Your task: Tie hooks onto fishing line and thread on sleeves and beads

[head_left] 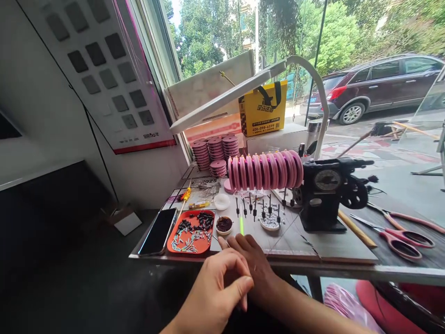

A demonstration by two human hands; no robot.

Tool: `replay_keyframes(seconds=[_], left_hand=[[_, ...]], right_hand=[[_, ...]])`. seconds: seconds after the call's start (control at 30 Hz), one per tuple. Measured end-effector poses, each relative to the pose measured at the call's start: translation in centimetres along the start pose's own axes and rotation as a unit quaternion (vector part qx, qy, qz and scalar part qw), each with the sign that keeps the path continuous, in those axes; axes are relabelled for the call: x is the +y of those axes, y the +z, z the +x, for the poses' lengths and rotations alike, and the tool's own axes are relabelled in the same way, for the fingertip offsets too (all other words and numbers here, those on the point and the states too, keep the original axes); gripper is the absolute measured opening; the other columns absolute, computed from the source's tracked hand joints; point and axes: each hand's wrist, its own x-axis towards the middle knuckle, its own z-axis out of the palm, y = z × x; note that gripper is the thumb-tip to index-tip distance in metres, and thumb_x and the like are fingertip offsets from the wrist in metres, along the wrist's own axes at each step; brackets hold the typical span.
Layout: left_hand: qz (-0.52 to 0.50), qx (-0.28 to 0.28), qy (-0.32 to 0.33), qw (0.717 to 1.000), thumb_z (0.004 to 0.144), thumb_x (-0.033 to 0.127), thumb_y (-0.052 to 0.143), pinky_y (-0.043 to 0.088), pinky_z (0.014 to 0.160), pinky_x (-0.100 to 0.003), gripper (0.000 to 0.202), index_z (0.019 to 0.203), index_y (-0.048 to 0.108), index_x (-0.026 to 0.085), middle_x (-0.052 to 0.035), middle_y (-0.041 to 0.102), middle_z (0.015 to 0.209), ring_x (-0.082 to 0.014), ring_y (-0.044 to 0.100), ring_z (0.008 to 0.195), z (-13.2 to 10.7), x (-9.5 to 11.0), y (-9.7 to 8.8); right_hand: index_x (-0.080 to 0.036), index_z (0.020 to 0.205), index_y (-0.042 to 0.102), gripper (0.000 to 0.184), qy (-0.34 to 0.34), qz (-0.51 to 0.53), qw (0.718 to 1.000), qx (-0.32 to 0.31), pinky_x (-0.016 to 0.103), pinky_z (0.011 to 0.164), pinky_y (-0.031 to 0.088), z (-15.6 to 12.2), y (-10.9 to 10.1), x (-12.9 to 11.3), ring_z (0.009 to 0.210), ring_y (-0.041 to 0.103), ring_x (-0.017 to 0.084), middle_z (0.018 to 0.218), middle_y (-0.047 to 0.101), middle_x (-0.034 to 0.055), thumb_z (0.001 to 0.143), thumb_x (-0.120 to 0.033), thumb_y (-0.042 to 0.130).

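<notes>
My left hand point(217, 290) is in the foreground below the table edge, thumb and forefinger pinched together; what they hold is too fine to see. My right hand point(252, 257) lies just behind it at the front edge of the table point(347, 266), fingers bent, one fingertip beside a thin wire point(219, 239). Nearest to the hands are an orange tray point(174, 248) of small beads and tubes, a small bowl of dark beads point(224, 225) and a green stick point(241, 226).
A black phone point(158, 231) lies left of the tray. Behind stand black pegs point(257, 208), a row of pink spools point(266, 169) on a black winding machine point(327, 192), stacked pink spools point(215, 150) and a desk lamp point(225, 98). Pink scissors point(399, 241) lie on the right.
</notes>
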Motion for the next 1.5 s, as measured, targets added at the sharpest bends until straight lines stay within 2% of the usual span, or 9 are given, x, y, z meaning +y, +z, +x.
replay_keyframes(seconds=[0.1, 0.17, 0.33, 0.43, 0.47, 0.57, 0.67, 1.2, 1.5], left_hand=[[0.033, 0.010, 0.039, 0.999, 0.076, 0.018, 0.061, 0.038, 0.052, -0.023, 0.016, 0.062, 0.053, 0.016, 0.0026, 0.054, 0.068, -0.0088, 0.048, 0.049, 0.8, 1.5, -1.3], [-0.035, 0.001, 0.032, 0.999, 0.074, 0.015, 0.068, 0.038, 0.055, -0.022, 0.017, 0.060, 0.058, 0.014, 0.0033, 0.056, 0.058, -0.0098, 0.049, 0.052, 1.7, 1.8, -2.5], [-0.310, 0.005, -0.040, 0.950, 0.060, 0.018, 0.084, 0.039, 0.059, -0.016, 0.019, 0.059, 0.067, 0.009, 0.0012, 0.062, 0.062, -0.0061, 0.051, 0.059, 3.0, -1.3, -2.8], [-0.428, 0.010, -0.077, 0.900, 0.055, 0.029, 0.087, 0.048, 0.066, -0.022, 0.024, 0.069, 0.072, 0.016, 0.0019, 0.067, 0.070, -0.0092, 0.060, 0.065, 2.3, -4.5, 0.0], [-0.463, 0.018, -0.078, 0.883, 0.056, 0.030, 0.087, 0.049, 0.068, -0.021, 0.022, 0.068, 0.072, 0.019, 0.0031, 0.070, 0.074, -0.0092, 0.062, 0.069, 1.9, -5.5, 1.1], [-0.575, 0.004, -0.057, 0.816, 0.065, 0.025, 0.083, 0.047, 0.090, -0.027, 0.013, 0.071, 0.074, 0.018, 0.0011, 0.075, 0.081, -0.0148, 0.066, 0.089, 1.2, -7.5, 3.8], [-0.658, -0.040, -0.026, 0.752, 0.075, 0.014, 0.074, 0.046, 0.095, -0.029, 0.005, 0.079, 0.075, 0.012, -0.0042, 0.077, 0.088, -0.0183, 0.066, 0.096, 1.1, -8.6, 4.6], [-0.680, -0.017, -0.050, 0.732, 0.069, 0.011, 0.079, 0.051, 0.086, -0.027, 0.010, 0.078, 0.074, 0.009, -0.0060, 0.077, 0.087, -0.0168, 0.067, 0.087, 1.2, -8.8, 4.9], [-0.678, -0.036, -0.048, 0.733, 0.072, 0.013, 0.077, 0.050, 0.089, -0.028, 0.007, 0.078, 0.075, 0.010, -0.0050, 0.077, 0.087, -0.0176, 0.067, 0.090, 1.1, -8.4, 4.9]], right_hand=[[-0.020, 0.070, 0.060, 0.023, -0.013, 0.012, 1.000, 0.014, 0.033, 0.062, 0.043, 1.6, 1.6, -0.2, 0.070, 0.054, 0.021, 0.070, 0.061, 0.0038, 0.090, -0.021, 0.049], [-0.019, 0.070, 0.059, 0.030, -0.035, 0.030, 0.999, 0.024, 0.032, 0.062, 0.044, 1.5, 1.3, -0.4, 0.069, 0.055, 0.020, 0.071, 0.063, 0.0047, 0.093, -0.017, 0.040], [-0.020, 0.067, 0.051, 0.038, -0.097, 0.107, 0.989, 0.025, 0.022, 0.052, 0.043, -1.6, -3.4, -1.5, 0.051, 0.051, 0.012, 0.054, 0.054, -0.0019, 0.097, -0.016, 0.027], [-0.021, 0.074, 0.047, 0.029, 0.043, 0.225, 0.972, 0.050, 0.014, 0.044, 0.041, -3.6, -6.4, -1.5, 0.044, 0.050, 0.008, 0.054, 0.053, -0.0049, 0.098, -0.021, 0.030], [-0.022, 0.080, 0.048, 0.023, 0.137, 0.303, 0.941, 0.060, 0.013, 0.048, 0.044, -4.0, -7.0, -1.3, 0.049, 0.054, 0.008, 0.059, 0.056, -0.0043, 0.098, -0.023, 0.034], [-0.025, 0.088, 0.054, 0.010, 0.356, 0.522, 0.773, 0.060, 0.020, 0.066, 0.051, -4.6, -7.9, -0.9, 0.068, 0.061, 0.012, 0.075, 0.064, -0.0020, 0.092, -0.033, 0.049], [-0.025, 0.084, 0.059, 0.014, 0.384, 0.593, 0.706, 0.045, 0.023, 0.070, 0.050, -4.6, -7.8, -0.8, 0.072, 0.061, 0.014, 0.077, 0.066, -0.0008, 0.086, -0.039, 0.058], [-0.025, 0.074, 0.062, 0.020, 0.442, 0.555, 0.697, 0.105, 0.019, 0.070, 0.045, -4.1, -7.6, -2.8, 0.070, 0.057, 0.012, 0.071, 0.062, -0.0032, 0.077, -0.044, 0.068], [-0.024, 0.078, 0.060, 0.014, 0.402, 0.591, 0.696, 0.065, 0.023, 0.070, 0.047, -5.1, -7.6, -1.6, 0.072, 0.058, 0.014, 0.075, 0.063, -0.0010, 0.084, -0.037, 0.059]])
